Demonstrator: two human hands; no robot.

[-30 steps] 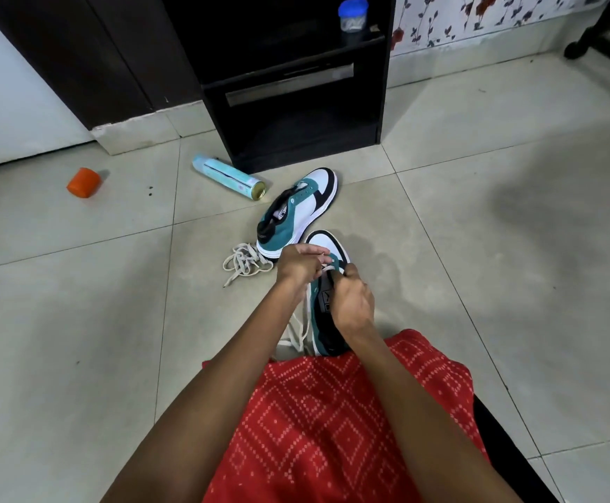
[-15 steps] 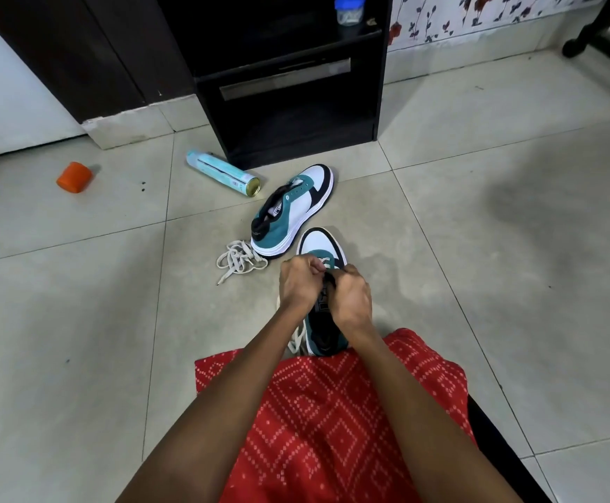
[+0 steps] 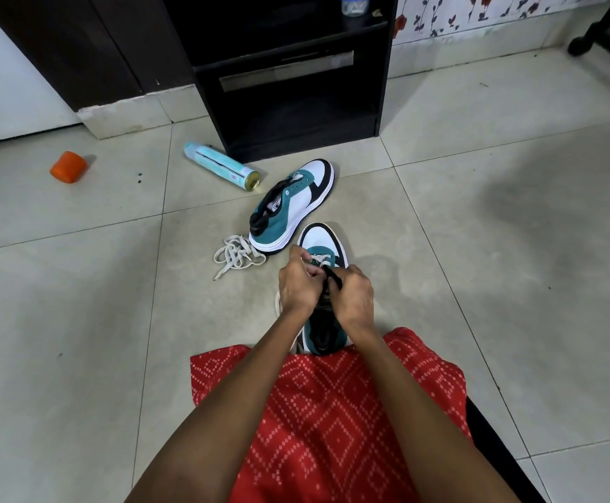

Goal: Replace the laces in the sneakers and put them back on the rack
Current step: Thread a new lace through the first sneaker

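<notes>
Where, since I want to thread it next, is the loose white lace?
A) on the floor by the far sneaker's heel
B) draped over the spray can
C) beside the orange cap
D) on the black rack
A: the lace lies bundled on the floor, right at the heel of the far sneaker.

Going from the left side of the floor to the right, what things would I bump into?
Orange cap → spray can → sneaker lying on its side → black furniture leg in the far corner.
</notes>
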